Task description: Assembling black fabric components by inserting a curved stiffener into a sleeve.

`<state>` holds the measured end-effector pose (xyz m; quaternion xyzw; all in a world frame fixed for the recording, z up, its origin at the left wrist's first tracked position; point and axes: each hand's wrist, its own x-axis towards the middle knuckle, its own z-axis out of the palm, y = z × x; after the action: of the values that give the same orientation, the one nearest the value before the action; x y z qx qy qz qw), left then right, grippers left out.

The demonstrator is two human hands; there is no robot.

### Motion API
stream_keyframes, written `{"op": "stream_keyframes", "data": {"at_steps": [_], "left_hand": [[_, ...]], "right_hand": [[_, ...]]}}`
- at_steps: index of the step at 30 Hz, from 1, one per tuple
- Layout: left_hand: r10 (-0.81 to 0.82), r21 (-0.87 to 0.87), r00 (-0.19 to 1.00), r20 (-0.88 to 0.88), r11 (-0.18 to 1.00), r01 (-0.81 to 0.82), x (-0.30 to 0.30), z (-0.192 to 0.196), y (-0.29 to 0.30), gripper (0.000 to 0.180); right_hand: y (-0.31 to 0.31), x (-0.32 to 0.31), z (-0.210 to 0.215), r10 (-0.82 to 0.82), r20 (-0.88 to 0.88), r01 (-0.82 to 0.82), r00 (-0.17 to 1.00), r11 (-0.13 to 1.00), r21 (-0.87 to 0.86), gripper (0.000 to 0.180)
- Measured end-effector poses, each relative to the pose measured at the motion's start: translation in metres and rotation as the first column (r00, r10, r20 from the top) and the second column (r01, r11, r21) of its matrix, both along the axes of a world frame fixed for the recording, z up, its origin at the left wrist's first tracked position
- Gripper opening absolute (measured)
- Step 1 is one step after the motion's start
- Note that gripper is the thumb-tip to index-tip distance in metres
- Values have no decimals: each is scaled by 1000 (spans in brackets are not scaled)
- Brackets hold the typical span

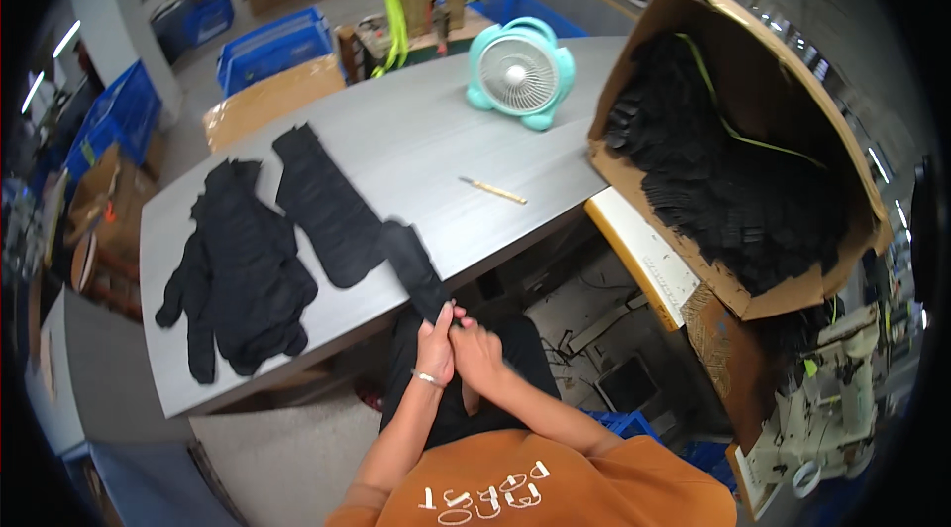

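Note:
A black sock [414, 264] stretches from my hands onto the near edge of the grey table [426, 131]. My left hand [434, 347] is closed on its near end, thumb pointing away from me. Close against it, my right hand [477, 357] has its fingers curled at the same end of the sock; part of the grip is hidden. Just left of the held sock lies a neat stack of black socks [327, 210]. Farther left, a larger, looser heap of black socks [253, 269] spreads over the table, some reaching toward the front edge.
A large cardboard box [619, 165] full of black socks [743, 210] stands tipped open at right. A turquoise fan [517, 73] and a thin tool with a yellowish handle [500, 193] rest on the table. Blue crates [277, 50] stand beyond; a sewing machine [822, 408] is lower right.

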<state>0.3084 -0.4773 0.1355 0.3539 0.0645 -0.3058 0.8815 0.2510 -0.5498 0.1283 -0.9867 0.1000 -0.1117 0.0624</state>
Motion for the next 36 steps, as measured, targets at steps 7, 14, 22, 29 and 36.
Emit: {"op": "stream_keyframes", "data": {"at_steps": [7, 14, 22, 29, 36], "left_hand": [[-13, -76, 996, -86, 997, 7, 1, 8, 11, 23], [12, 27, 998, -61, 1000, -10, 7, 11, 7, 27], [-23, 2, 1000, -19, 1000, 23, 13, 9, 12, 30], [-27, -27, 984, -176, 999, 22, 11, 4, 17, 34], [68, -1, 994, -86, 998, -68, 16, 5, 15, 30]], "right_hand": [[-4, 2, 19, 83, -192, -48, 978, 982, 182, 21], [6, -41, 31, 16, -162, 16, 987, 980, 197, 71], [4, 26, 8, 21, -112, -1, 994, 985, 174, 17], [7, -36, 30, 109, -208, -81, 972, 987, 141, 54], [13, -17, 31, 54, -130, -35, 990, 988, 148, 54]]}}
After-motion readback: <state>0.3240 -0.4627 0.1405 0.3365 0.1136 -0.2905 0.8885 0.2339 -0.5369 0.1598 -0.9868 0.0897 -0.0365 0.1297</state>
